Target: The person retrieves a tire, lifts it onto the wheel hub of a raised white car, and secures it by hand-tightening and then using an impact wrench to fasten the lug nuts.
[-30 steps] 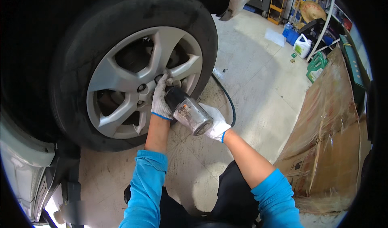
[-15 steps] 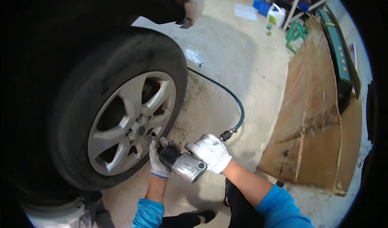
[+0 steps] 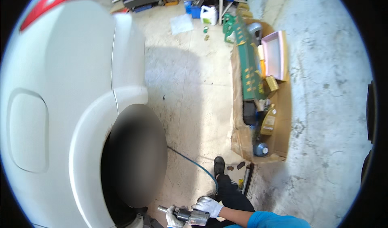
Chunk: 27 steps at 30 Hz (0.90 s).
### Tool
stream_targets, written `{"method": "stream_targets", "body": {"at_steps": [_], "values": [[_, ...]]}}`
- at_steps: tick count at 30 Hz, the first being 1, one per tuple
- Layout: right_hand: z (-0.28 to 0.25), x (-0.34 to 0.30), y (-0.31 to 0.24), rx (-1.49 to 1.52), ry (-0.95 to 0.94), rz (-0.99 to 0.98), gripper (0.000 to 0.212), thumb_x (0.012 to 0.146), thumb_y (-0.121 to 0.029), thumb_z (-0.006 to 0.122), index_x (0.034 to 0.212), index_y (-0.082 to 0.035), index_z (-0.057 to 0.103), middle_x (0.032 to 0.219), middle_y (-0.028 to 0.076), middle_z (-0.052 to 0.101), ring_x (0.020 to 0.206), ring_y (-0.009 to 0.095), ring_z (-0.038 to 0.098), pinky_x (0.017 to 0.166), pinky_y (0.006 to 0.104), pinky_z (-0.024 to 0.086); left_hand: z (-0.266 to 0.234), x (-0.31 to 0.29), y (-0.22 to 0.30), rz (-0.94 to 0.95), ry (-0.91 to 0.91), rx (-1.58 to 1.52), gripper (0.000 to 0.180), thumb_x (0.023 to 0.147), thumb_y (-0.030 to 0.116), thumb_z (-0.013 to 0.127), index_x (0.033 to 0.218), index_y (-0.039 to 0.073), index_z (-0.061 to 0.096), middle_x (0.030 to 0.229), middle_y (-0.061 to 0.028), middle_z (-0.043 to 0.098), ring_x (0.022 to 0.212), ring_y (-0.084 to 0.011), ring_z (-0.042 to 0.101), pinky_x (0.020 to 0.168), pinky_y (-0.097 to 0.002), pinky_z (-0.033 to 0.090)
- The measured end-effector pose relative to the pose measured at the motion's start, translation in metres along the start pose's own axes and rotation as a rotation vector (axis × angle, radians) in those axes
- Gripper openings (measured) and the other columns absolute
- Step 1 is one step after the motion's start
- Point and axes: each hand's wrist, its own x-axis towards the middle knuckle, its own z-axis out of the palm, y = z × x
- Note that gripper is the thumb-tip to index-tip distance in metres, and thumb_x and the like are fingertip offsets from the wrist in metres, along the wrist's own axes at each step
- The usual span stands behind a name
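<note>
An air impact wrench (image 3: 197, 218) with a silver body and black front is held low in front of me, its socket (image 3: 162, 208) pointing left. My left hand (image 3: 173, 218), in a white work glove, closes round the front end behind the socket. Gloved as well, my right hand (image 3: 208, 206) grips the wrench at its rear; its grip is mostly hidden under the fingers. A blue-green air hose (image 3: 194, 162) runs from near my right hand toward the car's wheel (image 3: 137, 155), which looks smeared. The socket is apart from the wheel.
A white car (image 3: 72, 66) fills the left side. To the right, a long cardboard box (image 3: 283, 131) holds bottles, a green carton (image 3: 249, 72) and a pink-edged tray (image 3: 275, 54). Jugs and a rack stand at the far end. My shoe (image 3: 219, 165) is on the floor.
My view has lifted, bringing the car's side and the box's contents into sight. The wrench, still in both hands, now sits farther from the wheel and lower in the picture.
</note>
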Motion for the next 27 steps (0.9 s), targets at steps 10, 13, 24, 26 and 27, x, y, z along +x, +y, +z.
{"method": "stream_targets", "body": {"at_steps": [10, 13, 24, 26, 27], "values": [[-0.276, 0.108, -0.028, -0.52, 0.288, -0.114, 0.034, 0.087, -0.019, 0.055, 0.119, -0.02, 0.066, 0.101, 0.002, 0.069, 0.096, 0.02, 0.067, 0.093, 0.0381, 0.048, 0.262, -0.172, 0.072, 0.295, -0.428, 0.092, 0.013, 0.093, 0.018, 0.06, 0.085, 0.013, 0.051, 0.066, -0.0019, 0.052, 0.07, -0.0261, 0.059, 0.085, -0.0494, 0.055], [-0.382, 0.154, -0.049, -0.478, 0.614, -0.276, 0.028, 0.082, -0.021, 0.061, 0.108, -0.016, 0.069, 0.099, 0.003, 0.069, 0.099, 0.021, 0.067, 0.097, 0.039, 0.05, 0.325, -0.215, 0.101, 0.393, -0.684, -0.011, 0.013, 0.094, 0.018, 0.061, 0.088, 0.014, 0.051, 0.069, -0.0007, 0.049, 0.081, -0.0253, 0.059, 0.096, -0.048, 0.048], [-0.638, 0.318, 0.046, -0.613, 0.611, -0.277, 0.028, 0.084, -0.02, 0.059, 0.11, -0.015, 0.067, 0.09, 0.001, 0.068, 0.097, 0.019, 0.067, 0.104, 0.0411, 0.047, 0.635, -0.202, 0.201, 0.407, -0.836, 0.093, 0.012, 0.097, 0.021, 0.061, 0.093, 0.013, 0.054, 0.072, -0.0015, 0.052, 0.082, -0.0267, 0.063, 0.095, -0.0515, 0.05], [-0.694, 0.336, 0.054, -0.591, 0.608, -0.192, 0.032, 0.085, -0.019, 0.059, 0.116, -0.015, 0.066, 0.094, 0.004, 0.068, 0.1, 0.022, 0.066, 0.105, 0.0429, 0.046, 0.706, -0.201, 0.221, 0.347, -0.873, 0.168, 0.011, 0.097, 0.021, 0.062, 0.097, 0.013, 0.055, 0.074, -0.0023, 0.054, 0.084, -0.0269, 0.064, 0.094, -0.0495, 0.052], [-0.723, 0.345, 0.059, -0.585, 0.618, -0.15, 0.034, 0.085, -0.019, 0.058, 0.118, -0.015, 0.066, 0.096, 0.005, 0.068, 0.101, 0.023, 0.066, 0.106, 0.0438, 0.045, 0.743, -0.199, 0.23, 0.357, -0.882, 0.235, 0.011, 0.097, 0.021, 0.062, 0.099, 0.013, 0.055, 0.074, -0.0024, 0.055, 0.084, -0.0268, 0.064, 0.094, -0.0497, 0.053]]}}
